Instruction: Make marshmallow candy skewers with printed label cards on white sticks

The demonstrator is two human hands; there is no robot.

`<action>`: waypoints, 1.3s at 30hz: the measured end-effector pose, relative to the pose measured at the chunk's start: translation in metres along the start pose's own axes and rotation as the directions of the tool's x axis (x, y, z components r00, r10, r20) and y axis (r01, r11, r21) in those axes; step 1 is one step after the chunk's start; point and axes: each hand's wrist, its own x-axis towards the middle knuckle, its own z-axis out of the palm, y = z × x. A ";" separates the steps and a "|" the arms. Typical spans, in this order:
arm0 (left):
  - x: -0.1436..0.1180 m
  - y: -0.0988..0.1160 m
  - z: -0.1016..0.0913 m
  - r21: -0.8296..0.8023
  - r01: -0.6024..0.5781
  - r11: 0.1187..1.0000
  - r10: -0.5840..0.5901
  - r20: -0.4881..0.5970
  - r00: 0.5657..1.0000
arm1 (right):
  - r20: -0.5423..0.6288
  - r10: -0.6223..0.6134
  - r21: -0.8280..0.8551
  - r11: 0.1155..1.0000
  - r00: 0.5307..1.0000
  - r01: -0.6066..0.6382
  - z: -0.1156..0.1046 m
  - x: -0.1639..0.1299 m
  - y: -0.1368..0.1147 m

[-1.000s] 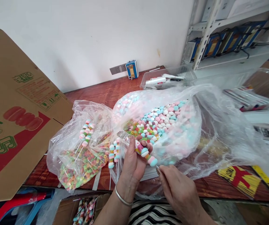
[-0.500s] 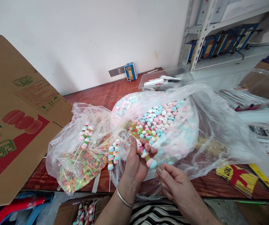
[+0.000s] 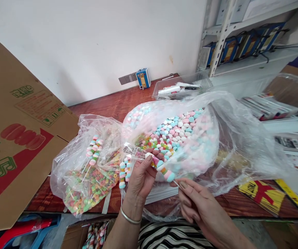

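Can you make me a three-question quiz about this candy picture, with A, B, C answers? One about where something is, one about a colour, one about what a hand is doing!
1. Where is the cardboard box?
A. left of the candy bags
B. on the shelf
C. inside a bag

2. What colour is the plug by the wall?
A. red
B. blue
C. green

3. What does the right hand do?
A. lies flat
B. pinches the candy stick
C. holds scissors

Answers:
1 A, it fills the left edge.
2 B, its casing is blue.
3 B, fingertips pinch the stick's bare end while the left hand holds the candies.
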 end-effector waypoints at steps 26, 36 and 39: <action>0.004 -0.004 0.010 -0.007 -0.041 0.999 0.040 -0.150 0.988 | 0.502 -0.730 -0.855 -0.339 0.464 0.393 -0.015 0.000 0.011; 0.001 -0.014 0.027 -0.120 -0.013 0.993 -0.030 -0.350 0.936 | 0.573 -0.708 -0.811 -0.419 0.414 0.408 -0.019 0.001 0.012; 0.000 -0.013 0.028 -0.158 -0.023 0.987 -0.031 -0.330 0.943 | 0.398 -0.736 -0.869 -0.110 0.548 0.483 -0.014 0.001 0.010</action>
